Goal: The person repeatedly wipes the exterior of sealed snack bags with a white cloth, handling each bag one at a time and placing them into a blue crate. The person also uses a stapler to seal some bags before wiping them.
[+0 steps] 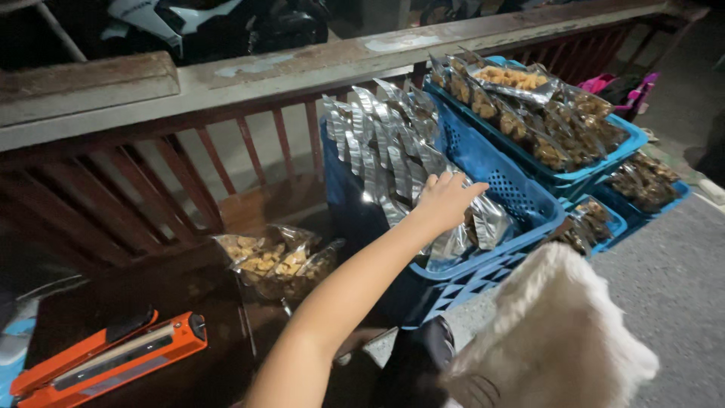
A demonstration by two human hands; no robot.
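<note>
My left hand (444, 201) reaches forward and to the right, the bare arm stretched out from the bottom of the view. Its fingers are slightly spread and rest on the tops of several silver foil pouches (385, 147) that stand upright in a blue plastic crate (521, 193). I see nothing gripped in the hand. My right hand is out of view.
A second blue crate (634, 140) of clear snack bags sits behind to the right, with more crates beyond. Filled clear bags (272, 261) lie on the dark wooden bench. An orange heat sealer (113, 359) lies bottom left. A red railing (226, 159) runs behind. White fluffy fabric (555, 332) fills the bottom right.
</note>
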